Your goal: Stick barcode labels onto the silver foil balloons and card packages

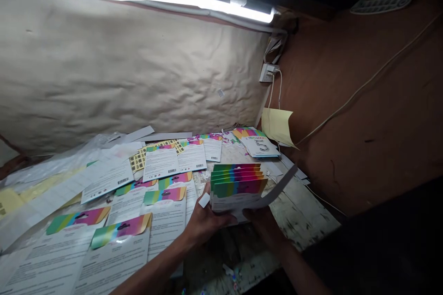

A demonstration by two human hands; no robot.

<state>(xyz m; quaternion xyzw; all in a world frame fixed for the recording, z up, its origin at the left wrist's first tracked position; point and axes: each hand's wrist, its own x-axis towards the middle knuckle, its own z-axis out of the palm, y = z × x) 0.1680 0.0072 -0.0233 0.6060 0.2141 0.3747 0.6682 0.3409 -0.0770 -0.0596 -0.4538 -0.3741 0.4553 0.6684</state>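
My left hand (pixel 202 222) is closed around the left side of a stack of flat packets (pixel 238 189) with rainbow-coloured top flaps, held upright above the table. A small white piece of paper or sticker (pixel 204 200) shows on a finger of that hand. A pale paper strip (pixel 279 188) runs across the lower front of the stack and bends up past its right side. At the stack's lower right, my right hand (pixel 263 225) grips the strip against the packets; most of its fingers are hidden in shadow.
Printed packets (pixel 164 212) cover the table's left side, beside clear plastic film (pixel 65 161), yellow label sheets (pixel 138 160) and paper strips (pixel 166 137). Another pile, marked 5 (pixel 261 146), lies at the back right. A cable (pixel 367 82) hangs along the brown wall near a socket (pixel 268 73).
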